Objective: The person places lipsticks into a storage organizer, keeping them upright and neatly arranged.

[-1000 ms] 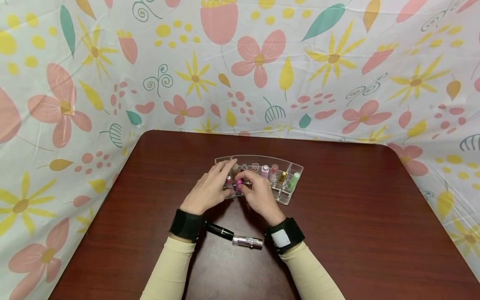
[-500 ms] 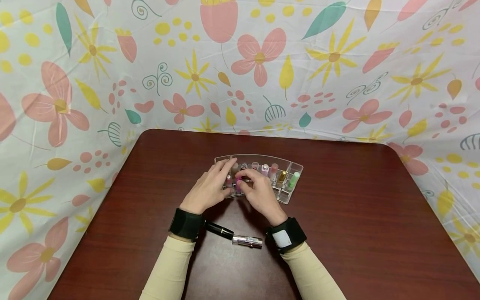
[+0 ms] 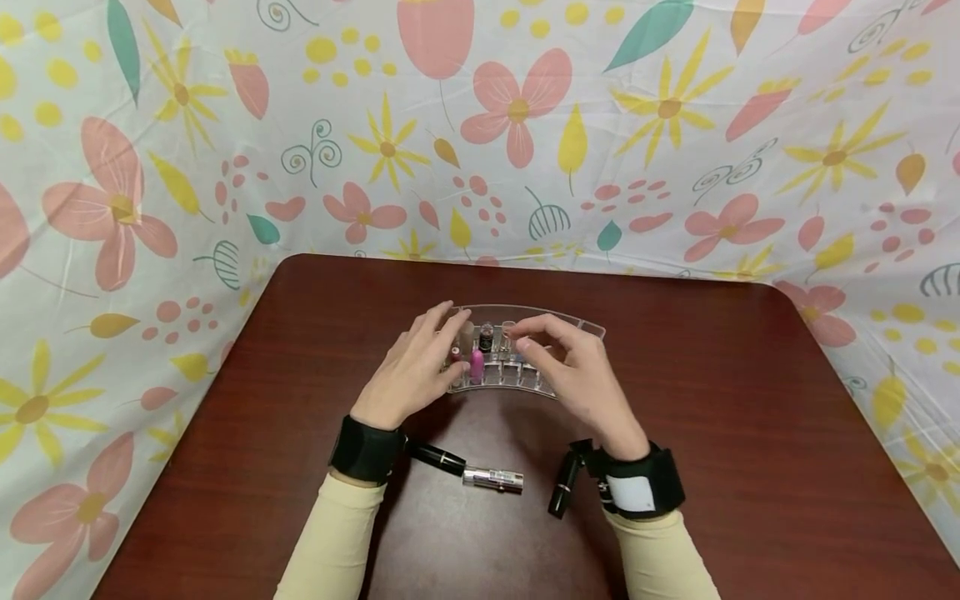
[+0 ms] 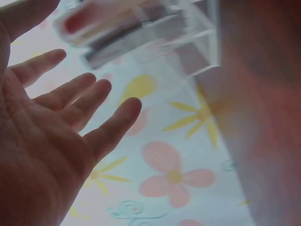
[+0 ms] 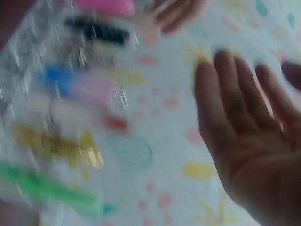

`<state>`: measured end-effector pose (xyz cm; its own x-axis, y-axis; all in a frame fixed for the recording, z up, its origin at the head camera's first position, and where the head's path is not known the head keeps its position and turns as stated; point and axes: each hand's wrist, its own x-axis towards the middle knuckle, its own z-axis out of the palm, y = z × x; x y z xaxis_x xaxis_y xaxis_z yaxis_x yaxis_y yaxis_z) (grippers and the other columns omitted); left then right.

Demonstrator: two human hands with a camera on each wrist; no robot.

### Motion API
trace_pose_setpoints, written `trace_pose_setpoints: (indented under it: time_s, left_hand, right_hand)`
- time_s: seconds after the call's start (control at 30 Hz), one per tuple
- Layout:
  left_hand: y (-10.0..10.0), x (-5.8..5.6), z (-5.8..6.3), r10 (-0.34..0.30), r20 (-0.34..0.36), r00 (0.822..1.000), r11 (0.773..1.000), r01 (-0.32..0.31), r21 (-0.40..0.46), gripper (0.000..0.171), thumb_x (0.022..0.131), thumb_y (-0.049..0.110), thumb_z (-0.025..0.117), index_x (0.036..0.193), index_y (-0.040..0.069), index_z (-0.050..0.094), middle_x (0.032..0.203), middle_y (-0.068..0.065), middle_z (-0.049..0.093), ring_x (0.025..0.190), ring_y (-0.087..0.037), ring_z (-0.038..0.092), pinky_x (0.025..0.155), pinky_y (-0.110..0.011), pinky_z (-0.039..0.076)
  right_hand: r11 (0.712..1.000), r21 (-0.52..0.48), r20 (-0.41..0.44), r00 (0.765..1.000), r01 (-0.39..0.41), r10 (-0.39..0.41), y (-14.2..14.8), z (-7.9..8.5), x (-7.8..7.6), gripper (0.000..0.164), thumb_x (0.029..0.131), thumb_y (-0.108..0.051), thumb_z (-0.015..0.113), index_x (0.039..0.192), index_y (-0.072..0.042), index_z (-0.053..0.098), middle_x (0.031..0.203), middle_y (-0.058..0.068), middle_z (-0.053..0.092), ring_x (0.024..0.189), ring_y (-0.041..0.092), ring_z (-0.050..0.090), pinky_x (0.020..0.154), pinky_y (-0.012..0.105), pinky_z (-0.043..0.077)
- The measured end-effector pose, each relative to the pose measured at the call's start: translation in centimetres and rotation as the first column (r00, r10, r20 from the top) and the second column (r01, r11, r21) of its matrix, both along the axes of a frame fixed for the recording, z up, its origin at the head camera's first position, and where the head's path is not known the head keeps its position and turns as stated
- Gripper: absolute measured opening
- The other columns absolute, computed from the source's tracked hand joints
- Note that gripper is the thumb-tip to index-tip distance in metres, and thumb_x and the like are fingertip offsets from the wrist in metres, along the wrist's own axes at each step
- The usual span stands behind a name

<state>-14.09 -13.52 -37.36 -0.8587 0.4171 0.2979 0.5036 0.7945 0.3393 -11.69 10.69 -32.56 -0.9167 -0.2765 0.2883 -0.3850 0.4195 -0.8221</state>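
In the head view a clear acrylic cosmetics organizer [image 3: 525, 379] stands on the table, holding small bottles and tubes. At its left end is my left hand [image 3: 408, 367], fingers spread and relaxed; the left wrist view shows nothing in its palm [image 4: 47, 136]. A bright pink tube [image 3: 477, 367] stands upright in the front row, just right of the left thumb. My right hand [image 3: 588, 379] hovers over the organizer's right part with loosely bent fingers, holding nothing. It hides that end in the head view, but the right wrist view shows a gold bottle [image 5: 56, 143] and a green tube [image 5: 47, 188] there, blurred.
Nearer the body, a black tube [image 3: 437, 457] and a silver tube [image 3: 492, 479] lie end to end. Another black tube [image 3: 562, 487] shows beside the right wrist. A patterned flower cloth [image 3: 517, 167] hangs behind the brown table [image 3: 720, 417].
My right hand has let go of the pink tube and moved right, its fingers opening. The tube stays upright in the organizer. My left hand has hardly moved.
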Motion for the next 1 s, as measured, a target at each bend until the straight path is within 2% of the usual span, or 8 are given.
trace_pose_setpoints:
  time_s: [0.1,0.17,0.3,0.43,0.6,0.73,0.83,1.0]
  left_hand:
    - [0.4,0.5,1.2,-0.012,-0.088,0.996,1.0,0.012,-0.003,0.066,0.094,0.03,0.074,0.152,0.015,0.044,0.156,-0.015,0.042,0.135,-0.032,0.051,0.101,-0.054,0.051]
    - [0.7,1.0,1.9,-0.033,-0.166,0.986,0.999,0.033,-0.006,0.06,0.095,0.028,0.073,0.148,0.014,0.049,0.151,-0.013,0.047,0.124,-0.029,0.057,0.096,-0.049,0.053]
    - [1.4,2.0,3.3,-0.074,-0.294,0.953,0.997,0.073,-0.013,0.046,0.098,0.025,0.068,0.141,0.013,0.057,0.137,-0.008,0.058,0.108,-0.023,0.063,0.092,-0.041,0.054]
    - [1.6,2.8,4.3,-0.089,-0.35,0.932,0.996,0.092,-0.007,0.039,0.099,0.025,0.066,0.135,0.013,0.061,0.129,-0.005,0.063,0.109,-0.021,0.064,0.095,-0.038,0.054]
    - [1.5,3.1,4.7,-0.098,-0.357,0.929,0.995,0.093,-0.031,0.029,0.099,0.023,0.064,0.127,0.013,0.066,0.116,-0.002,0.067,0.104,-0.019,0.066,0.087,-0.037,0.055]
    - [1.2,3.6,4.6,-0.114,-0.321,0.94,0.993,0.096,-0.073,0.021,0.098,0.023,0.066,0.117,0.014,0.069,0.105,0.001,0.068,0.091,-0.015,0.066,0.078,-0.036,0.054]
    - [1.1,4.4,4.6,-0.141,-0.279,0.95,0.988,0.115,-0.107,0.022,0.094,0.025,0.072,0.114,0.016,0.069,0.101,0.002,0.066,0.086,-0.013,0.065,0.076,-0.037,0.053]
    - [1.5,5.6,5.0,-0.182,-0.243,0.953,0.976,0.146,-0.159,0.026,0.091,0.031,0.076,0.113,0.018,0.069,0.102,0.002,0.065,0.09,-0.014,0.066,0.079,-0.037,0.054]
  right_hand:
    - [0.995,0.101,-0.004,1.0,-0.014,0.015,1.4,0.8,0.3,0.016,0.102,-0.023,0.064,0.115,-0.021,0.072,0.109,-0.005,0.074,0.089,0.012,0.069,0.077,0.028,0.056]
    - [0.99,0.14,-0.003,1.0,-0.01,0.01,2.1,1.0,0.4,0.015,0.102,-0.024,0.064,0.115,-0.024,0.072,0.109,-0.007,0.074,0.091,0.009,0.068,0.079,0.028,0.055]
    - [0.991,0.135,-0.007,1.0,0.01,-0.01,2.7,1.2,0.5,0.014,0.102,-0.027,0.064,0.114,-0.027,0.071,0.111,-0.007,0.074,0.096,0.005,0.066,0.083,0.026,0.054]
    - [0.993,0.121,-0.023,1.0,0.014,-0.012,2.8,1.3,0.7,0.015,0.101,-0.026,0.065,0.114,-0.027,0.071,0.11,-0.007,0.074,0.096,0.004,0.067,0.083,0.026,0.054]
    - [0.986,0.166,-0.064,0.998,-0.017,0.028,2.5,1.1,1.0,0.016,0.1,-0.02,0.066,0.114,-0.023,0.072,0.107,-0.006,0.074,0.089,0.006,0.067,0.077,0.027,0.055]
    - [0.958,0.26,-0.095,0.983,-0.126,0.155,1.8,0.9,1.3,0.018,0.097,-0.014,0.07,0.114,-0.018,0.072,0.106,-0.003,0.073,0.088,0.007,0.067,0.075,0.028,0.057]
    - [0.91,0.361,-0.087,0.964,-0.203,0.25,1.2,1.0,1.6,0.02,0.095,-0.016,0.072,0.115,-0.017,0.07,0.109,-0.004,0.071,0.09,0.007,0.067,0.077,0.029,0.057]
    - [0.814,0.536,-0.084,0.946,-0.221,0.312,0.7,1.4,2.4,0.027,0.095,-0.026,0.073,0.12,-0.018,0.068,0.113,-0.003,0.069,0.09,0.008,0.065,0.078,0.03,0.054]
